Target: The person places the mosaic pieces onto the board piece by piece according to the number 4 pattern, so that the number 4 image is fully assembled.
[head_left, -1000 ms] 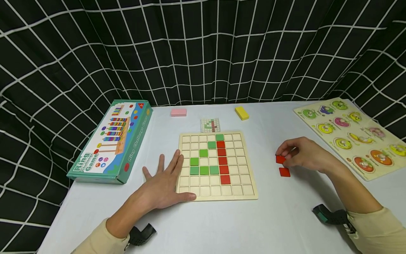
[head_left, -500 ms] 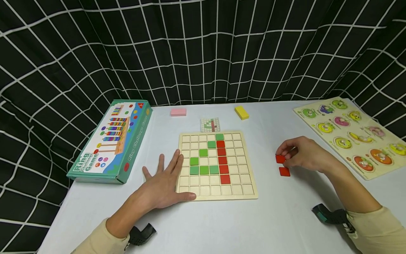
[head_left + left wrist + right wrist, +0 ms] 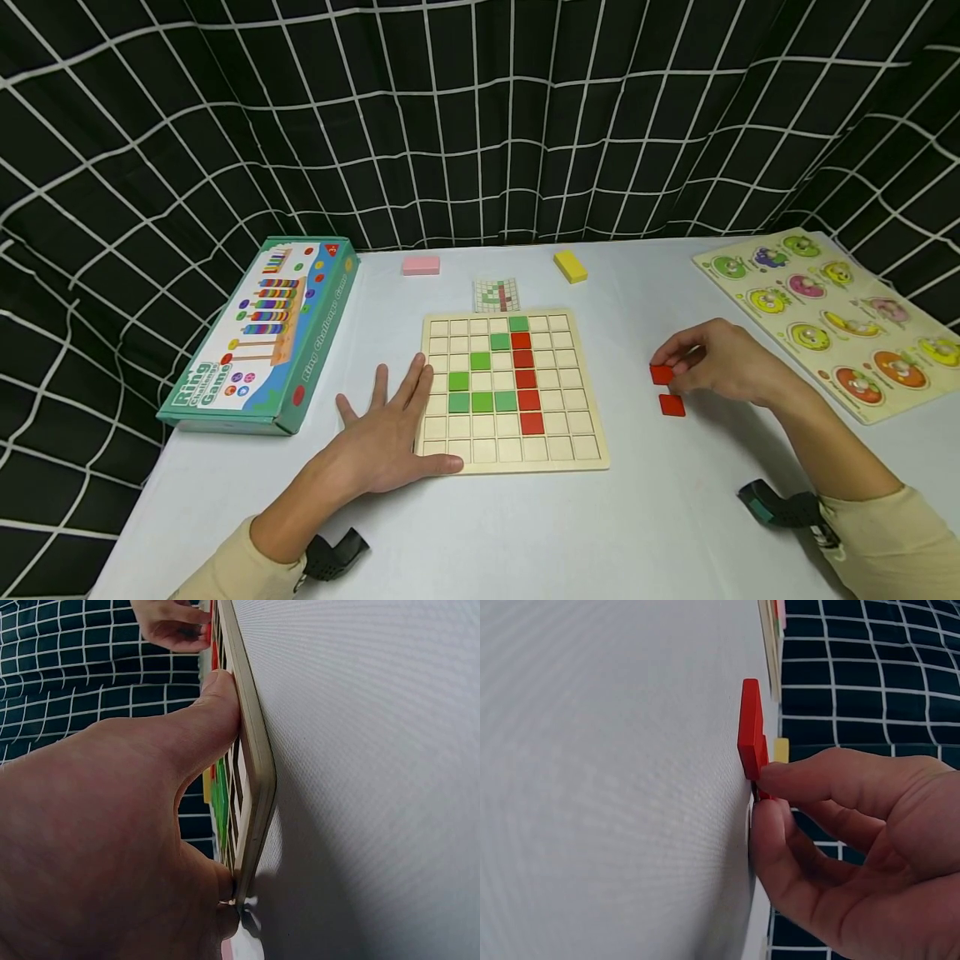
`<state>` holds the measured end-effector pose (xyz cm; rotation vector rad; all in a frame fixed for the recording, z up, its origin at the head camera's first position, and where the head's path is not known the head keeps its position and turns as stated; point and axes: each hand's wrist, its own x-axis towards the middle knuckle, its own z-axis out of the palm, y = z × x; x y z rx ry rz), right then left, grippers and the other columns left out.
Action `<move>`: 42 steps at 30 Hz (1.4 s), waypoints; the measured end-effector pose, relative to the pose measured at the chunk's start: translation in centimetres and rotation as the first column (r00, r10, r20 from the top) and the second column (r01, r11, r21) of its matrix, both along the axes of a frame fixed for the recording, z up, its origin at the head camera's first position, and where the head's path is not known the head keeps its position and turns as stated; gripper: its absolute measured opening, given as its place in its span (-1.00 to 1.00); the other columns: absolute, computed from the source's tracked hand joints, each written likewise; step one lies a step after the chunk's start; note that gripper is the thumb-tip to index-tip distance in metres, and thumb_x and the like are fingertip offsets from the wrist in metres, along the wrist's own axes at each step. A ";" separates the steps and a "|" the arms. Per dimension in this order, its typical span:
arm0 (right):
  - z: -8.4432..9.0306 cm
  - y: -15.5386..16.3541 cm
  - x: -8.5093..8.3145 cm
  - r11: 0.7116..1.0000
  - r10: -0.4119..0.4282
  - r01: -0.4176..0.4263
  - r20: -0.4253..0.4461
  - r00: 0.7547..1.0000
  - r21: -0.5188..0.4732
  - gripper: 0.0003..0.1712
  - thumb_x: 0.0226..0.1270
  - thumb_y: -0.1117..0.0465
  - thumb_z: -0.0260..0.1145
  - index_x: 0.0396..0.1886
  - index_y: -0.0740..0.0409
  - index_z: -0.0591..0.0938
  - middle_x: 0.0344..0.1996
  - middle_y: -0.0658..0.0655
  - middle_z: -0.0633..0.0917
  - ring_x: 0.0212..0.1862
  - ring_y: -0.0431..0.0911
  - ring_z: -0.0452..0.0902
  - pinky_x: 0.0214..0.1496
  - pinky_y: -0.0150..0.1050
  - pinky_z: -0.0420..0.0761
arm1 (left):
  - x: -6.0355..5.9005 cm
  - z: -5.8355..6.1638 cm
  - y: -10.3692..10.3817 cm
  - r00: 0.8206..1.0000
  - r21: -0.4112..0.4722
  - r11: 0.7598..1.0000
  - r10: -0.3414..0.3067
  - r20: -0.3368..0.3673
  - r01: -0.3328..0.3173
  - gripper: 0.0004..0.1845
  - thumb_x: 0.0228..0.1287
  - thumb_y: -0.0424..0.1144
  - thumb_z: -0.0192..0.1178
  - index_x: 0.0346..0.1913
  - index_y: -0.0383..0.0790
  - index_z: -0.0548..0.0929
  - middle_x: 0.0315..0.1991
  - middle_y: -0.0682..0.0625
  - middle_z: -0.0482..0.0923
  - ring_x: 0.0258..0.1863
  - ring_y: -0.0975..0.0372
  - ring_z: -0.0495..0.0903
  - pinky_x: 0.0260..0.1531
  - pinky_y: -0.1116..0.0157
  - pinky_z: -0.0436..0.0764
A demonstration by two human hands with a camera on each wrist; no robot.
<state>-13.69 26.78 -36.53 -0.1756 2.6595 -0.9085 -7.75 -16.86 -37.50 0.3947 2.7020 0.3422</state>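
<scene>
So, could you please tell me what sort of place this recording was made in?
It looks like a staged tabletop set for children's puzzle games: a white table closed in by a black grid-patterned curtain, holding a wooden grid board, a ring game box and a fruit peg puzzle.

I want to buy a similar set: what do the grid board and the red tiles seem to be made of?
Grid board: probably light, unpainted wood or plywood; pale matte surface, and a layered-looking edge shows in the left wrist view.
Red tiles: likely wood painted matte red; flat, thick, crisp-edged squares in the right wrist view, though plastic cannot be ruled out.
</scene>
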 end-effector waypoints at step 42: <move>0.6 -4.5 1.0 0.995 -0.018 0.019 0.017 1.000 -0.095 -0.67 0.07 0.30 0.61 -0.10 0.13 0.82 -0.22 0.14 0.76 -0.19 -0.02 0.60 -0.17 -0.23 0.60 | -0.1 -0.1 -0.1 1.000 0.015 1.000 -0.005 0.004 0.005 0.33 0.14 0.50 0.30 0.71 -0.13 -0.16 0.74 0.05 -0.42 0.65 -0.32 -0.39 0.17 -0.72 -0.22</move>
